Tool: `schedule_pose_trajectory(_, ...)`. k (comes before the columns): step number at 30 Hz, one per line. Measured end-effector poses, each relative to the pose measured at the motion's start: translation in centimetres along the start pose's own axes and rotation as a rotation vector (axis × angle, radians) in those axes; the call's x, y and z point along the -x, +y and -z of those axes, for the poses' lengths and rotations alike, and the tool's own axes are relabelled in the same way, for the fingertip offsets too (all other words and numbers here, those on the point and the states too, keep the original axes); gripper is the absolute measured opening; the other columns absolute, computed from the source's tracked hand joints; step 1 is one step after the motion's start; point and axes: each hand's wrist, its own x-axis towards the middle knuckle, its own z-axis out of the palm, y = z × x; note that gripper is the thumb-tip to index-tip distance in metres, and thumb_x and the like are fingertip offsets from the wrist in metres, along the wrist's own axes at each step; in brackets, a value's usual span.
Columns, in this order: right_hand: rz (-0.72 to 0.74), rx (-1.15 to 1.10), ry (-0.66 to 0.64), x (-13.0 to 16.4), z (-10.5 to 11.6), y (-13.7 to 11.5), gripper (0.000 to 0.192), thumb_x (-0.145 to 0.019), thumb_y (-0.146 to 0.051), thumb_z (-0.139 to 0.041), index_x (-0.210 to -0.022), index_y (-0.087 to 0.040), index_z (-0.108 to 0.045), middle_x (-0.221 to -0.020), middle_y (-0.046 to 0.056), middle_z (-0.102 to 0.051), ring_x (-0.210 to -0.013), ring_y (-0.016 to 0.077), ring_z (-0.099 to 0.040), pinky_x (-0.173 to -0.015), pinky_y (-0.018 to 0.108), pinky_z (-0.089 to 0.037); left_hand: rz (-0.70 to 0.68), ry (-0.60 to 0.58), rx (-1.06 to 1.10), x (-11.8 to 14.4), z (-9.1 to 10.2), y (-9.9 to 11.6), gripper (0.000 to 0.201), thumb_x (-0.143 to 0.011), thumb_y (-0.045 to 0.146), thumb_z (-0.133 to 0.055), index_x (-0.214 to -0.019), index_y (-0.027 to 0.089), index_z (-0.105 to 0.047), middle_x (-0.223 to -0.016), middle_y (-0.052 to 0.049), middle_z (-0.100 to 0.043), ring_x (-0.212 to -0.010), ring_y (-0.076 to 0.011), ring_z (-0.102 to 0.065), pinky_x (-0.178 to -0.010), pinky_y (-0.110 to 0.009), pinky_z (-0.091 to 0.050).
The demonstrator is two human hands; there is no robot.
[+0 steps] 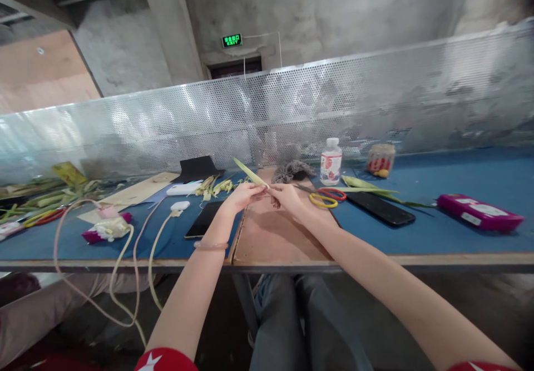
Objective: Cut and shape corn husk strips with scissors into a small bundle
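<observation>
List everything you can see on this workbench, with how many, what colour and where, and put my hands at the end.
leaf strip: 1, pale green, held between both hands
brown board: 1, under the hands
scissors: 2, red and yellow handles, right of the hands
phones: 2, black, one either side of the board
water bottle: 1, clear, red label, behind the scissors
jar: 1, right of the bottle
pink case: 1, far right
leaf scraps: several, green, behind left hand
cables: several, pale, hanging over the left edge
table: 1, blue top
left hand: 1, pinching the strip
right hand: 1, pinching the strip
</observation>
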Motion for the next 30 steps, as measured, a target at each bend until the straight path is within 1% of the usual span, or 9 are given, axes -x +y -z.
schedule_pose_trajectory(6,-0.055,-0.199,-0.007,-0.4,0.3,0.8,0.026,-0.091,-0.037,-0.051,-0.09,-0.012,-0.059,-0.07,-0.003,-0.057,-0.052,0.0058,-0.051,-0.048,0.02,-0.045,-0.113,0.003,-0.036,0.4,-0.7,0.4,0.031,-0.068,0.03,-0.074,-0.095,0.015,-0.069,-0.101,-0.011,-0.068,-0.091,-0.0192,-0.063,-0.083,-0.035,-0.047)
schedule_pose_trajectory(9,-0.09,-0.261,-0.017,-0.7,0.5,1.3,0.025,-0.091,-0.036,-0.052,-0.095,-0.012,-0.059,-0.077,0.0,-0.059,-0.058,0.0073,-0.054,-0.052,0.022,-0.047,-0.145,-0.008,-0.065,0.5,-1.0,0.6,0.031,-0.07,0.029,-0.072,-0.097,0.016,-0.068,-0.1,-0.011,-0.068,-0.091,-0.0198,-0.063,-0.081,-0.034,-0.047)
schedule_pose_trajectory(12,-0.125,-0.298,-0.031,-1.1,0.8,1.8,0.025,-0.091,-0.035,-0.052,-0.099,-0.013,-0.059,-0.083,0.001,-0.06,-0.063,0.0088,-0.056,-0.056,0.023,-0.049,-0.159,-0.01,-0.104,0.5,-1.2,0.6,0.03,-0.07,0.027,-0.071,-0.098,0.016,-0.068,-0.097,-0.01,-0.069,-0.086,-0.0185,-0.064,-0.075,-0.03,-0.047)
schedule_pose_trajectory(15,-0.16,-0.313,-0.047,-1.4,0.9,2.2,0.025,-0.09,-0.035,-0.053,-0.101,-0.013,-0.058,-0.087,0.002,-0.061,-0.066,0.0097,-0.058,-0.058,0.025,-0.05,-0.18,0.006,-0.151,0.4,-1.1,0.5,0.025,-0.07,0.025,-0.069,-0.093,0.016,-0.07,-0.093,-0.008,-0.069,-0.081,-0.0165,-0.062,-0.07,-0.027,-0.045)
schedule_pose_trajectory(18,-0.185,-0.316,-0.052,-1.6,1.0,2.4,0.025,-0.09,-0.034,-0.053,-0.103,-0.013,-0.058,-0.091,0.003,-0.061,-0.07,0.0109,-0.059,-0.061,0.026,-0.051,-0.208,0.015,-0.19,0.4,-1.1,0.5,0.022,-0.07,0.024,-0.068,-0.09,0.017,-0.07,-0.094,-0.007,-0.069,-0.083,-0.0167,-0.061,-0.069,-0.026,-0.045)
schedule_pose_trajectory(22,-0.204,-0.304,-0.062,-1.6,0.9,2.6,0.027,-0.09,-0.035,-0.053,-0.106,-0.013,-0.058,-0.097,0.005,-0.061,-0.077,0.0131,-0.061,-0.066,0.03,-0.053,-0.234,0.028,-0.212,0.4,-1.1,0.6,0.029,-0.07,0.024,-0.067,-0.098,0.017,-0.068,-0.103,-0.007,-0.067,-0.09,-0.0175,-0.061,-0.075,-0.028,-0.048)
schedule_pose_trajectory(25,-0.21,-0.282,-0.075,-1.8,0.6,3.0,0.027,-0.09,-0.035,-0.053,-0.106,-0.013,-0.058,-0.098,0.005,-0.062,-0.078,0.0134,-0.061,-0.067,0.03,-0.053,-0.243,0.053,-0.233,0.4,-1.1,0.6,0.037,-0.07,0.023,-0.066,-0.106,0.017,-0.067,-0.108,-0.008,-0.066,-0.091,-0.0167,-0.061,-0.079,-0.029,-0.048)
schedule_pose_trajectory(30,-0.178,-0.209,-0.098,-1.9,0.4,3.3,0.027,-0.09,-0.035,-0.052,-0.105,-0.013,-0.058,-0.095,0.004,-0.062,-0.075,0.0125,-0.06,-0.065,0.029,-0.053,-0.22,0.068,-0.296,0.6,-1.1,0.8,0.039,-0.068,0.019,-0.065,-0.107,0.016,-0.067,-0.103,-0.008,-0.068,-0.082,-0.0144,-0.061,-0.073,-0.026,-0.048)
